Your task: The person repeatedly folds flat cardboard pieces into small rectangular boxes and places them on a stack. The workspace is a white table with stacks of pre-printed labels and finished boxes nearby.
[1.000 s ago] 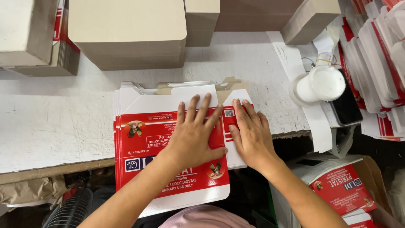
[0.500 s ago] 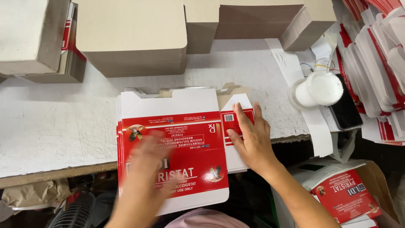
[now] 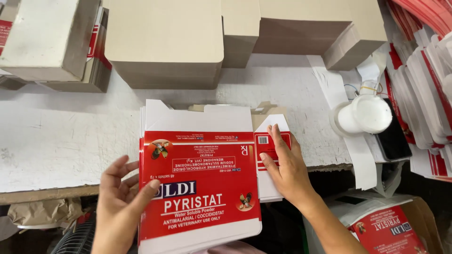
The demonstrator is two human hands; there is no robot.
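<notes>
Nearest the viewer, the left hand [image 3: 123,207] is open, fingers spread, its thumb touching the left edge of a flat red-and-white carton blank [image 3: 200,188]. The blank lies on top of a small stack of like blanks at the near edge of a white table [image 3: 61,136], overhanging it toward the person. The right hand [image 3: 285,167] lies flat and open, fingers pressing the blank's side flap [image 3: 270,146] down at the right.

To do this well, it seems best to keep the right hand pinning the flap while the left squares the edge, so the top blank separates cleanly from those beneath.

Just right of the hands stands one white lidded cup [image 3: 365,115], with one dark phone [image 3: 393,136] beside it. Lower right, one open box [image 3: 391,228] holds more red printed blanks. Farthest away, roughly five stacks of plain grey cardboard [image 3: 165,42] line the back of the table; more red-and-white blanks [image 3: 431,89] fan along the right edge, too many to count.
</notes>
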